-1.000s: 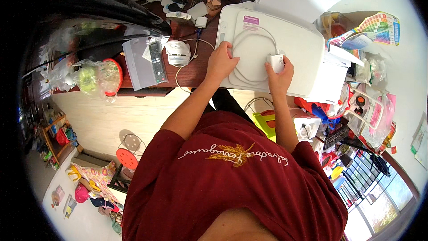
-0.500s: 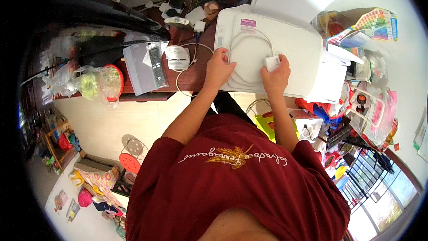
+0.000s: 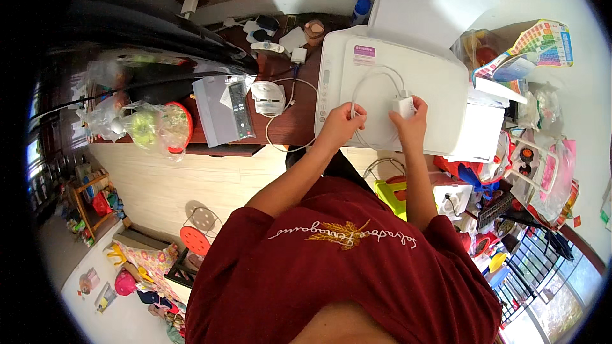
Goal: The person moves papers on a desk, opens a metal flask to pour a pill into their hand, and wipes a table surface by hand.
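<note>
- The table [image 3: 298, 129], dark red-brown, is largely taken up on its right side by a white printer [image 3: 441, 92], over whose flat lid both hands are held.
- On the left, a red-rimmed container [image 3: 190, 129] is partly draped in clear plastic; its pale contents cannot be made out. Beside it, something round and green is enclosed in a clear plastic bag [image 3: 141, 130].
- The right hand [image 3: 411, 125] is closed on a small adapter [image 3: 401, 107].
- The left hand [image 3: 343, 126] is narrowed to a pinch on a cable [image 3: 382, 66]; half a second earlier, its fingers were spread by the printer's left edge.
- The cable, thin and white, is looped over the lid and joined to the adapter's top; its loop has been drawn narrower.
- The adapter, white and blocky with dark print, is held over the lid; whether they touch cannot be told.
</note>
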The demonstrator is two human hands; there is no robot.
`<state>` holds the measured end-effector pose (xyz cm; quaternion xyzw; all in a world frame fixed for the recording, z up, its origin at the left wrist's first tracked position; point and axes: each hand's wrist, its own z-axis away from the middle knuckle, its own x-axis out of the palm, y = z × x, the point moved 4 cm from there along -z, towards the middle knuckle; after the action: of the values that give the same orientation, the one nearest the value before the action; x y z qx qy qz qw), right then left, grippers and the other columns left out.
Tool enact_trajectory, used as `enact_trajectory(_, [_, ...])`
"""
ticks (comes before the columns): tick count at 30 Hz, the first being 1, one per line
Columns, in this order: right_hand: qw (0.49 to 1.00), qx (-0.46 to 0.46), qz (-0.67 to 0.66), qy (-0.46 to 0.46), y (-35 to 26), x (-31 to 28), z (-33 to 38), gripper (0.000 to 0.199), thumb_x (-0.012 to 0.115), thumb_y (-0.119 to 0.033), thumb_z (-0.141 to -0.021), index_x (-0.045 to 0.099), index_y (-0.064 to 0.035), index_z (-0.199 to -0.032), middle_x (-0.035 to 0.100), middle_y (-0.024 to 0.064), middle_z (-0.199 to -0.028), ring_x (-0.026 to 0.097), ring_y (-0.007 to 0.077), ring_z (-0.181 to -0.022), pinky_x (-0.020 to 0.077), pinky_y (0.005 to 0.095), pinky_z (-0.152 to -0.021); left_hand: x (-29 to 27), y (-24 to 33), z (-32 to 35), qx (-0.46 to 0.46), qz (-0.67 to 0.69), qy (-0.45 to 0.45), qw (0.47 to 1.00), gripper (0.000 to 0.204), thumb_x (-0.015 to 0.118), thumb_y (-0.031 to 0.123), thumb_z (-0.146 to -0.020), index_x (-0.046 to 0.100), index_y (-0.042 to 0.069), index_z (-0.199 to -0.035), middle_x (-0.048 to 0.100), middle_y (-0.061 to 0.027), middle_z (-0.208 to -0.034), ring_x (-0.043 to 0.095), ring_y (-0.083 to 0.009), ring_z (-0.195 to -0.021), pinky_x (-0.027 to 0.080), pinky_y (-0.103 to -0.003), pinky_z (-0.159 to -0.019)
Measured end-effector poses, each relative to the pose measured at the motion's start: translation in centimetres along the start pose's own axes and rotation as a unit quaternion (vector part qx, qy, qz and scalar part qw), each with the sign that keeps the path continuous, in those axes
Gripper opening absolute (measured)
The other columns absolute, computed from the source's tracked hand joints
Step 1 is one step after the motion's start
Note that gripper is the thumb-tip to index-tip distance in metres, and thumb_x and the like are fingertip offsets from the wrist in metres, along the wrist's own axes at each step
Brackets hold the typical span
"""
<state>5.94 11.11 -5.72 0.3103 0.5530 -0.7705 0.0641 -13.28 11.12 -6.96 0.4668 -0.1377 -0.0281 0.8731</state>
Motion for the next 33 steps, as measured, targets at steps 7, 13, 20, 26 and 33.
enact_trajectory(7, [0.947,0.142,-0.267,-0.112,0.5,-0.9,0.1,0.059,0.065,-0.005,-0.068,0.04,-0.0048,-0.122,0.053,0.0065,-0.106,0.053,0.0136,-0.089,0.0435,0.0286,-0.07,0.0,-0.2,-0.4,0.059,-0.047,0.001,0.997,0.013,0.058,0.01,-0.08,0.058,0.002,-0.091,0.058,-0.0016,-0.072,0.054,-0.0086,-0.066,0.042,-0.023,-0.061])
enact_trajectory(13, [0.892,0.197,-0.373,-0.161,0.0,-1.5,0.6,0.055,0.06,-0.007,-0.072,0.039,-0.0075,-0.123,0.053,0.0037,-0.107,0.053,0.0143,-0.092,0.0406,0.0317,-0.076,-0.1,-0.3,-0.3,0.048,-0.034,-0.014,0.998,0.013,0.057,0.009,-0.081,0.059,0.002,-0.092,0.058,-0.0013,-0.075,0.055,-0.0091,-0.069,0.042,-0.022,-0.066])
enact_trajectory(20, [0.844,0.221,-0.45,-0.192,-0.5,-2.1,1.0,0.056,0.065,-0.007,-0.075,0.038,-0.0072,-0.124,0.052,0.0073,-0.112,0.053,0.0191,-0.101,0.0434,0.0375,-0.079,0.5,0.7,-0.2,0.001,-0.052,-0.028,0.998,0.016,0.059,0.011,-0.081,0.059,0.005,-0.096,0.058,-0.0009,-0.077,0.054,-0.0085,-0.071,0.042,-0.022,-0.064])
enact_trajectory(26, [0.814,0.223,-0.485,-0.23,-0.1,-2.3,0.8,0.054,0.064,-0.006,-0.078,0.037,-0.0074,-0.125,0.054,0.0079,-0.112,0.056,0.0212,-0.101,0.0443,0.0382,-0.08,0.6,0.2,-0.4,0.009,-0.084,-0.033,0.996,0.018,0.06,0.012,-0.081,0.059,0.006,-0.098,0.059,0.0015,-0.078,0.051,-0.0057,-0.069,0.038,-0.02,-0.058])
enact_trajectory(33, [0.896,0.174,-0.365,-0.186,0.9,-2.4,0.6,0.061,0.07,-0.006,-0.071,0.037,-0.005,-0.123,0.055,0.009,-0.109,0.054,0.0165,-0.098,0.0423,0.0304,-0.083,1.4,0.1,-0.6,-0.015,-0.071,-0.029,0.997,0.023,0.062,0.012,-0.08,0.057,0.003,-0.101,0.055,0.0009,-0.08,0.051,-0.0072,-0.07,0.04,-0.021,-0.061])
